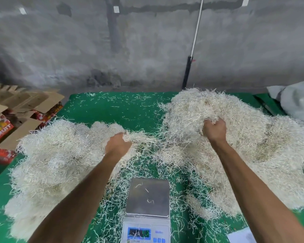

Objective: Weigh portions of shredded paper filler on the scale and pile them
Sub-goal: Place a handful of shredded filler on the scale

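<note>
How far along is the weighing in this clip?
Done: a big pile lies on the left. In hand: the left hand grips a tuft at its edge, the right hand grabs filler from the right heap. Left: the scale platform holds only stray strands, and much of the heap remains.

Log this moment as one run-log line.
left hand: grips shreds at left pile | right hand: grips shreds in right pile | scale: platform bare but stray strands | display: unreadable

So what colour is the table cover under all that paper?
Bright green table cover, seen clearly from the head camera.
</note>
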{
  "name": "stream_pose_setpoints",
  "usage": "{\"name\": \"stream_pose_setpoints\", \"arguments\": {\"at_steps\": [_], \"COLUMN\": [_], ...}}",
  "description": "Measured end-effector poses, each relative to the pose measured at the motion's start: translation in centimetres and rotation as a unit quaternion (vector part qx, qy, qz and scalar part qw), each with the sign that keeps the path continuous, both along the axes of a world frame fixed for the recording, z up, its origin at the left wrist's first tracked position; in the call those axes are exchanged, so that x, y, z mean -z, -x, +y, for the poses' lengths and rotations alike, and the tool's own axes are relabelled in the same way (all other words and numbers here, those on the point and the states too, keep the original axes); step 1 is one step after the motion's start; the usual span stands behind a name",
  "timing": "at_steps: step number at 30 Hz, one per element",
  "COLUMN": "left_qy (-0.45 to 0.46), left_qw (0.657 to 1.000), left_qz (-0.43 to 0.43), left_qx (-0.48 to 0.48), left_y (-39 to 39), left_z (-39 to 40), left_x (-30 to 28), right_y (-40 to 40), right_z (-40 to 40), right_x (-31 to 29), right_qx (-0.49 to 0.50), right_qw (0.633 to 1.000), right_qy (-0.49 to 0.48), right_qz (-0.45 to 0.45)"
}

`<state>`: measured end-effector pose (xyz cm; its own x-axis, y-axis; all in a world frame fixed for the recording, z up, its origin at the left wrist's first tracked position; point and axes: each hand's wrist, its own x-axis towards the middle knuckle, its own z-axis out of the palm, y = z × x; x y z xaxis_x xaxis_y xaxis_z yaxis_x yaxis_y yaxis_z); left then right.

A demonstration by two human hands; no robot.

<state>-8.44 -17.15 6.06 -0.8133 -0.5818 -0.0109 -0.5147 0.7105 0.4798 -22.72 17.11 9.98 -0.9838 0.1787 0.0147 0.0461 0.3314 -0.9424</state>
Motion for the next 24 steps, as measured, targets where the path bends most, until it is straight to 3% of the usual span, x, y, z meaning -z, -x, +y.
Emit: {"name": "stream_pose_setpoints", "arguments": {"at_steps": [7,10,13,16,18,21,24], "left_qy": [-0.1,-0.14,-0.204,-0.224,-0.236,-0.247,-0.234], "left_qw": [0.992,0.984,0.961,0.956,0.957,0.958,0.964], "left_qz": [0.063,0.097,0.141,0.132,0.126,0.127,0.121], "left_qx": [-0.035,-0.04,-0.125,-0.136,-0.109,-0.07,-0.016], "left_y": [1.0,1.6,1.8,2.0,2.7,4.4,6.4], "left_z": [1.5,2.4,1.5,1.6,3.1,5.6,8.0], "left_x": [0.1,0.8,1.2,1.4,1.4,0.5,-1.3], "right_y": [-0.5,0.2,1.8,1.5,0.9,-0.4,-1.4], "right_z": [0.4,1.5,4.1,5.4,4.6,3.1,1.1], "right_x": [2.0,0.9,0.2,1.4,2.8,3.7,3.5], "right_qx": [0.032,0.065,0.139,0.102,0.031,-0.089,-0.26], "right_qw": [0.975,0.967,0.958,0.988,0.999,0.966,0.915], "right_qy": [0.181,0.221,0.241,0.114,-0.03,-0.243,-0.303], "right_qz": [-0.127,-0.11,-0.064,-0.019,-0.02,-0.002,0.061]}}
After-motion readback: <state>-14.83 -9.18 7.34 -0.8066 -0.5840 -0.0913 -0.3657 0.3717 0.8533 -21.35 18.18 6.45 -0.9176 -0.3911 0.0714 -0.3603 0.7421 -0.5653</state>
